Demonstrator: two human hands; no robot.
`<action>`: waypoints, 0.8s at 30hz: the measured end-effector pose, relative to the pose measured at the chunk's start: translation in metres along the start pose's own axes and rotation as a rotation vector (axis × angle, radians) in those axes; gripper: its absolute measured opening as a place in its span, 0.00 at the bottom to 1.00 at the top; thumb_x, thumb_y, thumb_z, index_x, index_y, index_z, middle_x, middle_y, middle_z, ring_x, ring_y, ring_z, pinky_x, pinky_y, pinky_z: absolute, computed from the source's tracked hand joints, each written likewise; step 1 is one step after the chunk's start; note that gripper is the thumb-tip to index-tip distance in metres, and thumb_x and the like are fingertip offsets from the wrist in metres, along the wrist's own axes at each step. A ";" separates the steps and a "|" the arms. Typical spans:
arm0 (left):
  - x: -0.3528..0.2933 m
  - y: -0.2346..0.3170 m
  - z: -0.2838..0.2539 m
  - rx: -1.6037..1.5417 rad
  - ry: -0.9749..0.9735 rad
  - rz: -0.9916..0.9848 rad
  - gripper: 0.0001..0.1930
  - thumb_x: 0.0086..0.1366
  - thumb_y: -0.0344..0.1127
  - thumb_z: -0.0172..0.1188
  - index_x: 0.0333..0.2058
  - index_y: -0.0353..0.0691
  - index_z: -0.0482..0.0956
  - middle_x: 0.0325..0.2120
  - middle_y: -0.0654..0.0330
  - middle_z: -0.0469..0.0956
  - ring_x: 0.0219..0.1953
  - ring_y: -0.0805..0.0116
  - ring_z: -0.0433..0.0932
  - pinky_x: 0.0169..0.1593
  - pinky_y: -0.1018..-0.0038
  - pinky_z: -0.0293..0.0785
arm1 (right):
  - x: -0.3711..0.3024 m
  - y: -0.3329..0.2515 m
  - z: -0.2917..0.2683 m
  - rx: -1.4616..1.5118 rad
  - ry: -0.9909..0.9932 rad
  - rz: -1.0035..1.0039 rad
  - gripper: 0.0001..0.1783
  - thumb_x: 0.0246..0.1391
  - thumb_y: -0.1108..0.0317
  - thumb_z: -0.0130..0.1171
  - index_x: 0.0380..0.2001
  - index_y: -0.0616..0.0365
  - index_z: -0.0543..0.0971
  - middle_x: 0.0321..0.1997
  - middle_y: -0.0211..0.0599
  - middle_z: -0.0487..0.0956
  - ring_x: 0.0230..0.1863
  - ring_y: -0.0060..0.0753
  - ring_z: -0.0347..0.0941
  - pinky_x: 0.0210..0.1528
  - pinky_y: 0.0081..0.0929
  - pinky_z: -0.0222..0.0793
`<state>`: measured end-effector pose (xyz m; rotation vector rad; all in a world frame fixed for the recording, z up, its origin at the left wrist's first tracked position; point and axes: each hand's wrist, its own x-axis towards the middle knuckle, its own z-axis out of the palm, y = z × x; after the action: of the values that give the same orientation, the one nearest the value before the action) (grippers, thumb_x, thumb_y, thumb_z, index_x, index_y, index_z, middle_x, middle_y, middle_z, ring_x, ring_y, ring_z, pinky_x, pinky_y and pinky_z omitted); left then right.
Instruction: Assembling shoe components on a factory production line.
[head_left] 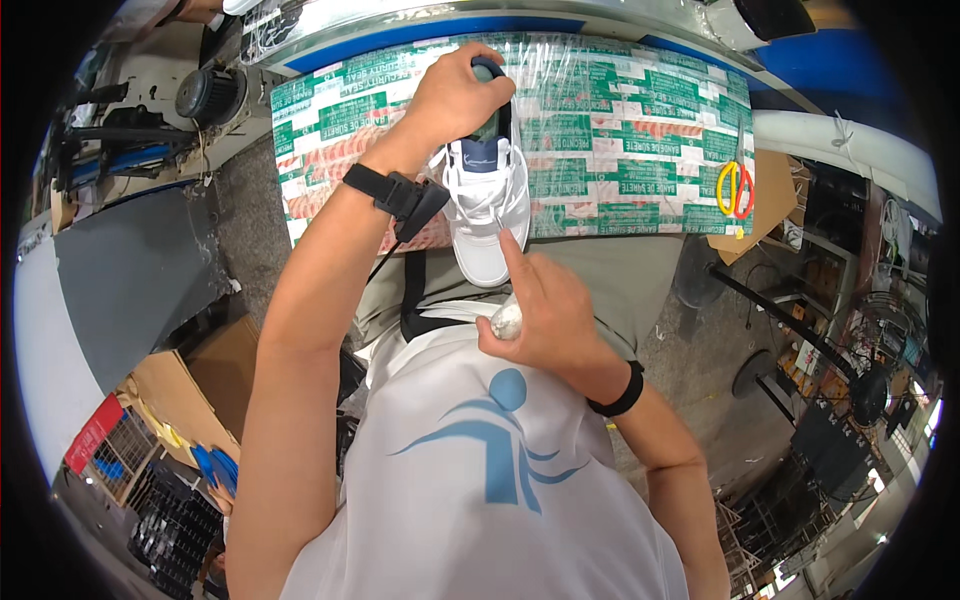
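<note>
A white sneaker (482, 235) with a navy tongue and loose white laces lies on the table, its toe pointing toward me and jutting past the near edge. My left hand (450, 95) is closed around the dark heel collar at the far end. Over the front of the shoe, my right hand (550, 305) is closed on a thin tool with a rounded white handle (507, 319). The index finger stretches forward along the tool to the lower laces. What looks like a fine metal tip shows there; its exact shape is too small to tell.
Green, white and red printed tape covers the tabletop (640, 190). Scissors (735, 190) with yellow and red handles lie at its right end, near brown cardboard (775, 205). A metal and blue machine edge (420, 40) runs along the back. A motor (210, 95) stands at the far left.
</note>
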<state>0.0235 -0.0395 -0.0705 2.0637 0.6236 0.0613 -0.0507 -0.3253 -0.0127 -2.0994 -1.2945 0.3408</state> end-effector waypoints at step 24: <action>-0.003 0.009 -0.001 0.009 0.014 -0.009 0.23 0.64 0.45 0.70 0.54 0.37 0.87 0.40 0.49 0.89 0.40 0.60 0.88 0.48 0.65 0.83 | 0.002 -0.004 0.012 0.167 -0.032 -0.006 0.53 0.43 0.56 0.80 0.72 0.70 0.75 0.39 0.43 0.77 0.36 0.47 0.76 0.37 0.44 0.74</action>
<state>0.0239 -0.0441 -0.0619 2.0705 0.6427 0.0685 -0.0584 -0.3179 -0.0192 -1.9574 -1.2461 0.4656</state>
